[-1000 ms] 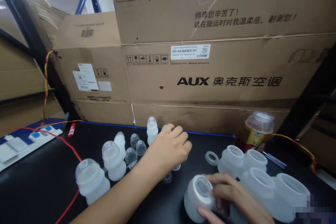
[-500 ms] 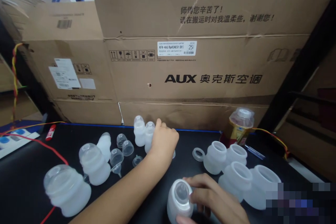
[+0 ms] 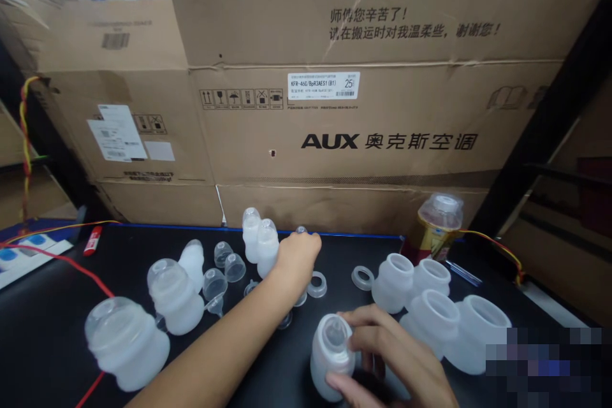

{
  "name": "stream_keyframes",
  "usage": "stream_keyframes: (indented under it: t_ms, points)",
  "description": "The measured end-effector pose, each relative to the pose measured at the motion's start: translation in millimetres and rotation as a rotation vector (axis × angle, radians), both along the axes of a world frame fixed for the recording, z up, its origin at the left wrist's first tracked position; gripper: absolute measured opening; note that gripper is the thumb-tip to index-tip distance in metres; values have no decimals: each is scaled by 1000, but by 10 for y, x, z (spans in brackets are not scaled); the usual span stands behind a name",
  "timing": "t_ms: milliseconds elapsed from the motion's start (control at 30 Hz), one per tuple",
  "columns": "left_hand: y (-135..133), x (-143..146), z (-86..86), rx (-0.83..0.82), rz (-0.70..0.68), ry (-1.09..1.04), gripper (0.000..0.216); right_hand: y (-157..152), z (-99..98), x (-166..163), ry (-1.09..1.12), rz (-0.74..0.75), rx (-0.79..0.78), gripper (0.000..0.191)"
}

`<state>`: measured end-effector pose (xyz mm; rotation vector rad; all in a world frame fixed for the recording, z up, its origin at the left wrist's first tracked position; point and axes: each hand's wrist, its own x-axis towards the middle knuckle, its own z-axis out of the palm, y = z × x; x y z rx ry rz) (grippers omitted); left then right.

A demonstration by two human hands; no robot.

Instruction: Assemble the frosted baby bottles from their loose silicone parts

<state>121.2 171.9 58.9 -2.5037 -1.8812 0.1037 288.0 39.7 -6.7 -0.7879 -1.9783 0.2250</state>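
On the black tabletop (image 3: 57, 306), my right hand (image 3: 387, 357) is wrapped around a frosted bottle (image 3: 329, 357) near the front edge; I should keep it upright and steady. My left hand (image 3: 297, 255) curls closed over a small clear cap (image 3: 301, 230) by the boxes; a light pinch seems best.

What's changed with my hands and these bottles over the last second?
The left hand reached farther back, to the small pieces by the carton, uncovering a ring. The right hand kept gripping the frosted bottle, tipping it more upright. The other bottles stayed put.
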Motion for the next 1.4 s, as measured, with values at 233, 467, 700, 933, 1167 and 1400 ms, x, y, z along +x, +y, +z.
stream_keyframes:
  t_ms: [233, 467, 700, 933, 1167, 1400]
  points:
    - [-388, -194, 650, 151, -130, -359, 34, 64, -36, 23, 20, -1, 51, 19]
    - [-1030, -330, 808, 25, -328, -617, 27, 55, 34, 21, -12, 30, 41, 26]
    - [-1055, -447, 273, -5, -496, -995, 20, 66, 27, -1, 88, 32, -21, 27]
    - [-1074, -457, -163, -62, -304, -1370, 51, -67, -170, -223, 538, -75, -434, 44]
    - [-1085, -462, -148, -217, -293, -1383, 47, -62, -181, -358, 508, 67, -779, 33]
    - [-1102, -478, -11, -262, -295, -1287, 49, -23, -260, -390, 597, 124, -727, 32]
